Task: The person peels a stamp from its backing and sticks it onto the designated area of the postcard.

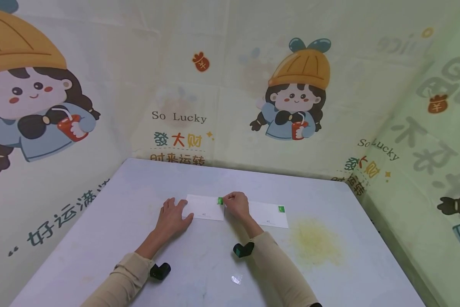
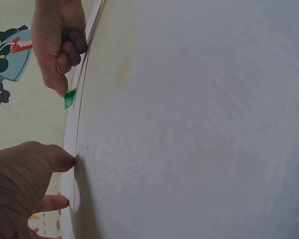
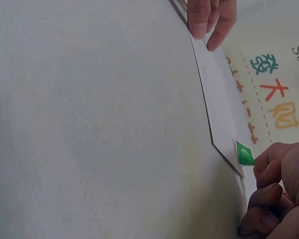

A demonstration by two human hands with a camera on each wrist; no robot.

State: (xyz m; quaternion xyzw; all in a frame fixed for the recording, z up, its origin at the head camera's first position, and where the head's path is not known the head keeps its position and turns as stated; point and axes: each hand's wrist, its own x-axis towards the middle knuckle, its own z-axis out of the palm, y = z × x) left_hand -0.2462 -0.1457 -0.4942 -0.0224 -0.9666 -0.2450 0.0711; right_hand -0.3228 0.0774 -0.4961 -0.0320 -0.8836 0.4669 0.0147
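Note:
A white envelope [image 1: 203,209] lies flat on the white table, with small faint print near its lower edge. At its upper right corner, my right hand [image 1: 237,207] pinches a green stamp [image 3: 244,154] by one edge between thumb and index finger; the other fingers are curled in. The stamp looks tilted against the envelope in the right wrist view; how much of it touches the paper I cannot tell. My left hand [image 1: 173,218] is spread at the envelope's left end, its thumb and fingertips resting on that edge.
Right of it lies a second white envelope [image 1: 266,215] bearing its own green stamp [image 1: 281,209], partly behind my right hand. A small shiny clear piece [image 1: 236,279] lies near the front. A yellowish stain [image 1: 316,241] marks the table's right side. Printed cloth walls stand behind the table.

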